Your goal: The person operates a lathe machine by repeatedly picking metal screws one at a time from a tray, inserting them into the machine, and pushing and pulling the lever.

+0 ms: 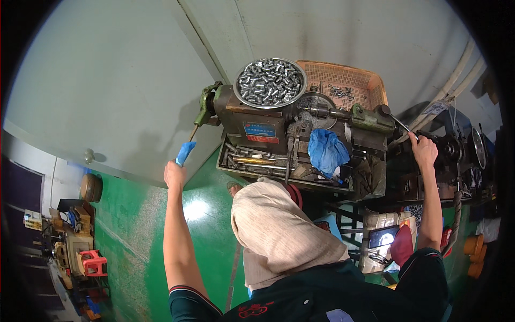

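L hand (175, 174) covers near end of blue-wrapped handle (185, 154); R hand (424, 150) hides near end of lever (400, 124). Blue cloth (327, 152) hides whatever's under it. Bowl (270, 107) blocks left pt. of orange basket (371, 80); metal pcs. (341, 92) there too small to ID. Dark shirt (332, 290) cut off at near edge. Phone (383, 236) display unreadable.

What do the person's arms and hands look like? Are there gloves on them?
No gloves: the left hand and right hand are both bare, with fingers curled in. The forearms are bare too. Up top are short, dark sleeves, with thin red and pale stripes around their edges.
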{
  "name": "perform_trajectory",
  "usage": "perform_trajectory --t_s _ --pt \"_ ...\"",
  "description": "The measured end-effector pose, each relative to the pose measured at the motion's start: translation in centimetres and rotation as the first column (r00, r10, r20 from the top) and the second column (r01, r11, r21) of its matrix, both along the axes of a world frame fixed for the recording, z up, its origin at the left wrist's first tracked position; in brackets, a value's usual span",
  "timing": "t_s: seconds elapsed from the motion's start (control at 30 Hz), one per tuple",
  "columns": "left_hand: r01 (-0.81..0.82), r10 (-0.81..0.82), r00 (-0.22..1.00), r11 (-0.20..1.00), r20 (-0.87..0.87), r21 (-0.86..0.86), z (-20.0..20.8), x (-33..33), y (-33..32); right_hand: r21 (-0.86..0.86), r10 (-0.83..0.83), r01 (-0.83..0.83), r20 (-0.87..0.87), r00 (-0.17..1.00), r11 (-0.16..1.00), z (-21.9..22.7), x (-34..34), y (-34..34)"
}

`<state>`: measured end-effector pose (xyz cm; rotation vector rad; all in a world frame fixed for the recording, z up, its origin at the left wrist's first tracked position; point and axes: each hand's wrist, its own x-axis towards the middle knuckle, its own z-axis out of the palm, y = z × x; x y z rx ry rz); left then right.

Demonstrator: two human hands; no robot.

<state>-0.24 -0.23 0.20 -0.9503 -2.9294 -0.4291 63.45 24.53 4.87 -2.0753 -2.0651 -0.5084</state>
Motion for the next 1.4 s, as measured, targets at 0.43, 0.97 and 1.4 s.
perform_trajectory --t_s 0.43,0.97,1.4 --pt "-0.009 0.01 1.0 1.0 0.029 -0.01 -0.6 -0.8 -0.1 0.015 0.029 -0.029 -0.01 1.0 0.999 -0.4 0.9 0.5" --pt "-0.063 0.067 0.997 0.995 0.049 -0.071 -0.3 -0.8 0.0 -0.164 0.472 -0.675 -0.598 0.648 0.719 -3.0 -27.1 7.8" --pt "0.051 -0.059 0.997 0.991 0.059 0.122 -1.3 5.9 0.3 -0.238 0.322 -0.858 -0.854 0.408 0.455 -7.5 -29.4 10.7"
